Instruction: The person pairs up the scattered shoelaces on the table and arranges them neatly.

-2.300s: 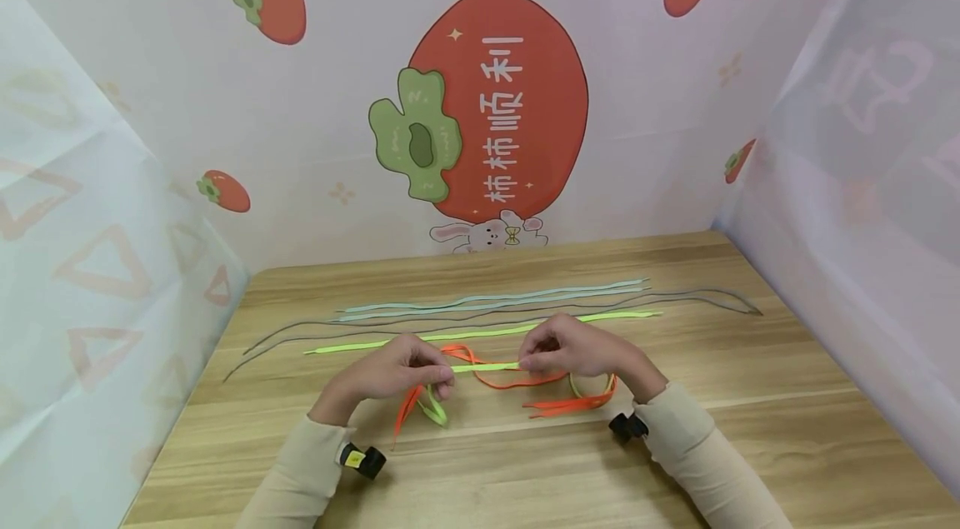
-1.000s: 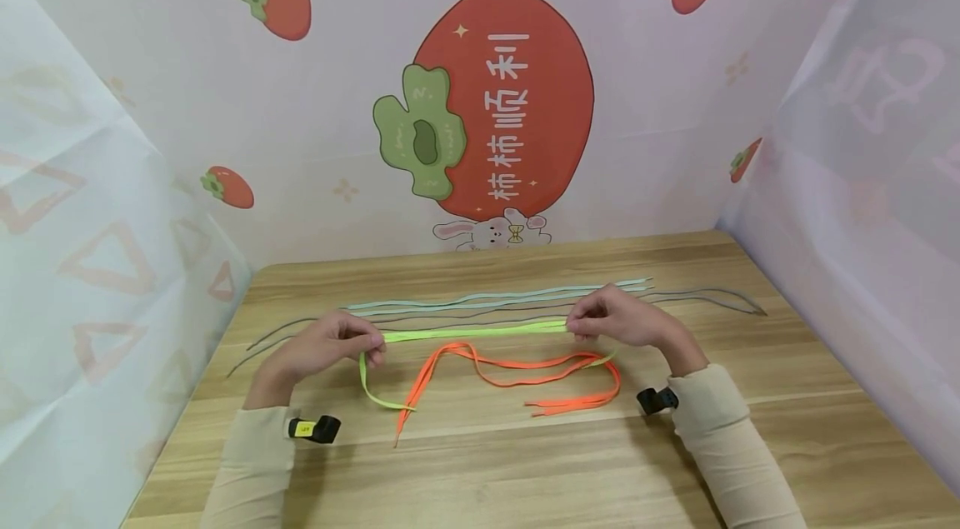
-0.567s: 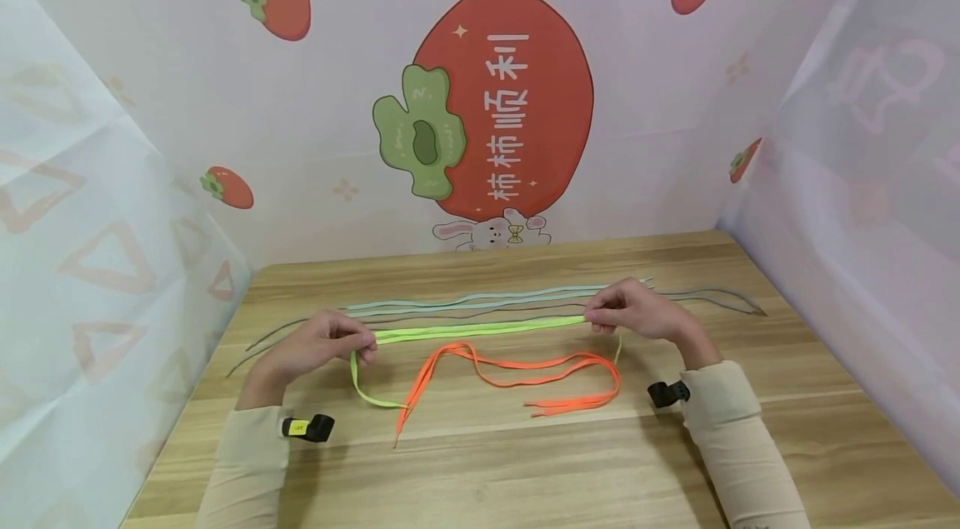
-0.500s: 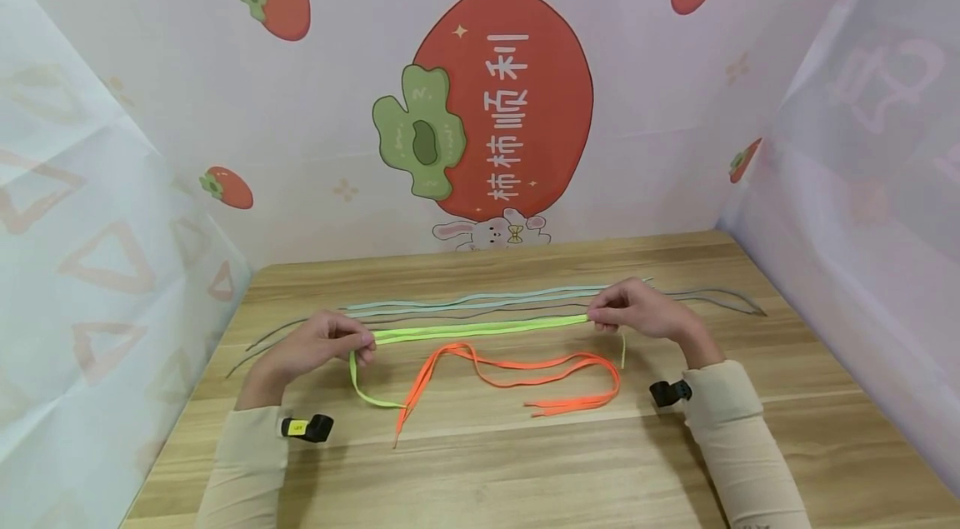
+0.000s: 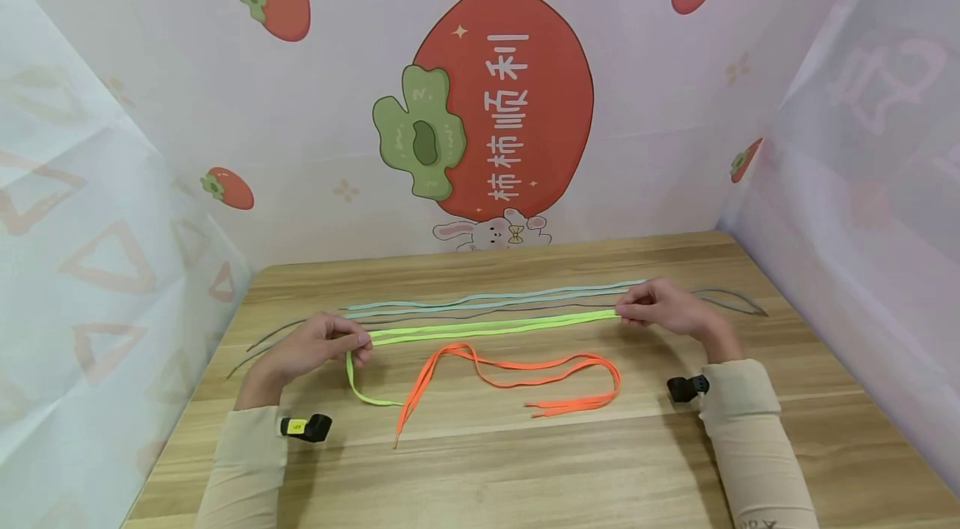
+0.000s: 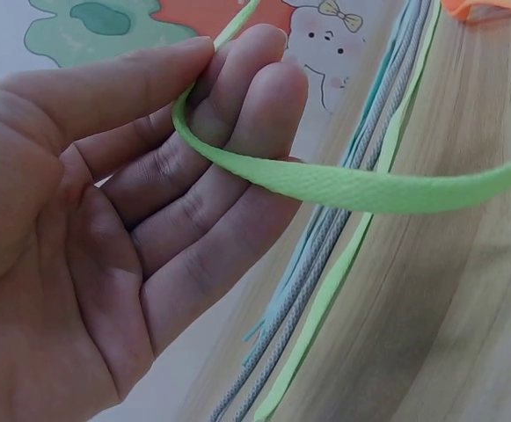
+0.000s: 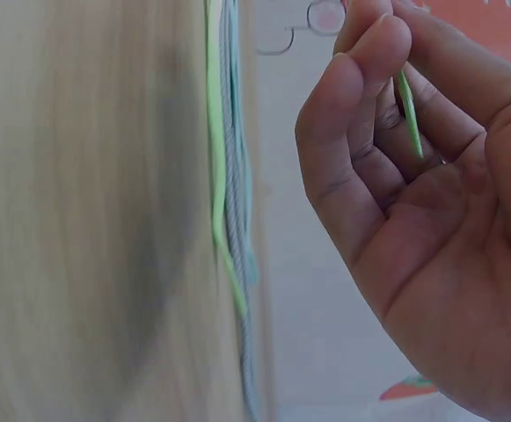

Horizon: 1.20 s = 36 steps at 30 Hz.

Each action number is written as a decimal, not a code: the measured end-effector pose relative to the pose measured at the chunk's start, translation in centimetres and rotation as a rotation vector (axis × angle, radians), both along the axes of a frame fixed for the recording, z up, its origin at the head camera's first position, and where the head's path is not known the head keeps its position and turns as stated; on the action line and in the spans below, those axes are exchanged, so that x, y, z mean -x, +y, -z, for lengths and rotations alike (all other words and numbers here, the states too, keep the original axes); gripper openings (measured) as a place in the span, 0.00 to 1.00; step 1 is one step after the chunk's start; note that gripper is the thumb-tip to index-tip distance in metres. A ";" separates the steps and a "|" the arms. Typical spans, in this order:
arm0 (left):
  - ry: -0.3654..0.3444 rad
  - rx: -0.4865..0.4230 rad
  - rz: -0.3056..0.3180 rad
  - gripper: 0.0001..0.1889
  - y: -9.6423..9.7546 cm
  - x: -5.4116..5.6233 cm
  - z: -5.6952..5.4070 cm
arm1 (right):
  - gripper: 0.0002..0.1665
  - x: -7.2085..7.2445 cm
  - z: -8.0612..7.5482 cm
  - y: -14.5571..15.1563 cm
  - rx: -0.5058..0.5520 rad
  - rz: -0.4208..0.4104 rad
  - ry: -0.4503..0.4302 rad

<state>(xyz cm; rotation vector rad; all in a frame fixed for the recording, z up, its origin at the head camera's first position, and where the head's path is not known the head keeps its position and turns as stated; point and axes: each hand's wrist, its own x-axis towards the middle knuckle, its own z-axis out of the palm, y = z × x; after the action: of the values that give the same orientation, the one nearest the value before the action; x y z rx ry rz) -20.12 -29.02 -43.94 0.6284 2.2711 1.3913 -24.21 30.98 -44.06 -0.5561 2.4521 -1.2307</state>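
My left hand [image 5: 318, 346] pinches a flat yellow-green shoelace [image 5: 495, 332] between thumb and fingers, and its loose end droops toward the orange laces. At the other end my right hand [image 5: 667, 308] pinches the same lace, so it stretches nearly straight between them. In the right wrist view a short lace tip [image 7: 410, 116] sticks out below the fingertips. A second yellow-green shoelace [image 6: 332, 286] lies on the table just behind the held one. In the left wrist view the held lace [image 6: 369, 190] curves over the fingers.
Orange shoelaces [image 5: 525, 364] lie in a wavy curve in front of the hands. Behind run grey round laces [image 7: 230, 158] and light blue laces [image 5: 525, 296], near the back of the wooden table [image 5: 480, 471]. White printed sheets [image 5: 637, 179] enclose the back and sides.
The hands spread apart and moved back from above the orange laces, drawing the yellow-green lace straight. Most recently the right hand slid farther right to the lace's end while the left stayed nearly still.
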 end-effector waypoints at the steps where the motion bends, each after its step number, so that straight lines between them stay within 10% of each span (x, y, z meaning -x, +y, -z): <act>1: -0.005 0.004 -0.004 0.18 -0.1 0.0 0.1 | 0.17 0.0 0.1 0.3 -0.003 0.004 0.002; 17: 0.003 -0.016 -0.011 0.18 -2.2 0.4 1.4 | 0.16 0.0 0.6 3.1 -0.124 0.138 -0.032; 36: -0.001 0.013 -0.182 0.20 -6.0 -0.8 0.8 | 0.17 -0.1 1.0 4.6 -0.156 0.184 0.000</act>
<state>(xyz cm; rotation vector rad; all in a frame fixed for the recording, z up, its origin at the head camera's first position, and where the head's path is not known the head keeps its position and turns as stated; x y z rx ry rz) -19.31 -35.03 -44.77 0.4251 2.3845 1.4570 -24.10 35.56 -45.10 -0.2937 2.6181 -1.0902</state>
